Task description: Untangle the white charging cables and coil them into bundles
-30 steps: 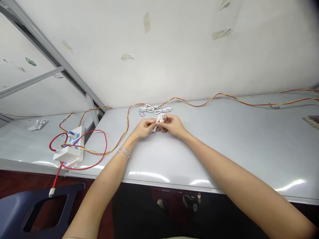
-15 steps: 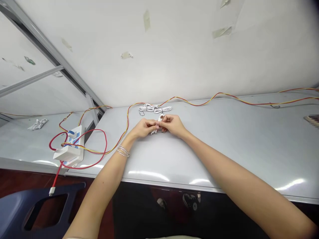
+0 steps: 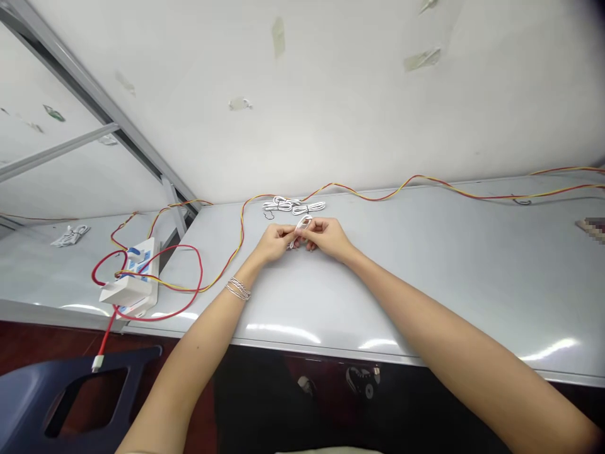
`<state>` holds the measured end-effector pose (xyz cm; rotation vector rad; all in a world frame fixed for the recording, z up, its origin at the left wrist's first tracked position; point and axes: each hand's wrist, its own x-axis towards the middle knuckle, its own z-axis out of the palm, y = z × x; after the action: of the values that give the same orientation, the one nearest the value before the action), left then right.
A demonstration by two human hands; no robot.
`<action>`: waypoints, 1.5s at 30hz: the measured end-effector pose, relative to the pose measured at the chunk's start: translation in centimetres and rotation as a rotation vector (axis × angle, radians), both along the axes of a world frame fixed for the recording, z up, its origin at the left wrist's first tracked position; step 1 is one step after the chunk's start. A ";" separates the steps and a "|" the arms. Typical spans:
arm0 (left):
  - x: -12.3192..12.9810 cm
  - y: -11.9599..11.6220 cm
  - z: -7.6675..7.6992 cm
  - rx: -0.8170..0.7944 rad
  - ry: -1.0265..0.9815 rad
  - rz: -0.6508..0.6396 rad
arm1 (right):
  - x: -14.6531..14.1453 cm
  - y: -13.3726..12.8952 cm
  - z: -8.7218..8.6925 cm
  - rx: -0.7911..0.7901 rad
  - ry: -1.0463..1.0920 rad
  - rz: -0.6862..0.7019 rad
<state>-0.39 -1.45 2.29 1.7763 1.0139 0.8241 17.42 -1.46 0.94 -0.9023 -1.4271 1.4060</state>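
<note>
Pinching a small white cable coil between your left hand and right hand, out on the table near its back edge. Your left fingers are pressed together and reach toward the coil; your right fingers curl in from the other side, tips closing on it. Thumbs are too hidden to place exactly. Looks like a two-sided grip to stop the loops springing apart. Coil sits just in front of two bundled white cables, which lie side by side, probably parked there to stay out of your hands' way. A red-and-yellow wire runs along behind them, clear of your grip. Off to your left, a power strip sits near the table edge, with a red cable looping round it, then dropping over the edge to a white plug above a blue chair.
</note>
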 end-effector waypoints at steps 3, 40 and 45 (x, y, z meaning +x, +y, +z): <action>0.1 0.1 -0.3 0.080 -0.041 0.130 | -0.1 0.2 0.0 -0.009 -0.020 -0.052; 0.2 0.4 -0.7 -0.145 -0.297 0.035 | 0.7 0.4 0.7 0.089 -0.118 0.139; 0.2 0.2 -0.5 -0.224 -0.331 0.029 | 0.7 0.3 0.9 0.058 -0.073 0.136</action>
<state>-0.23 -1.25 1.84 1.3844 0.8754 0.9471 18.08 -1.19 1.82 -0.8407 -1.6014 1.4363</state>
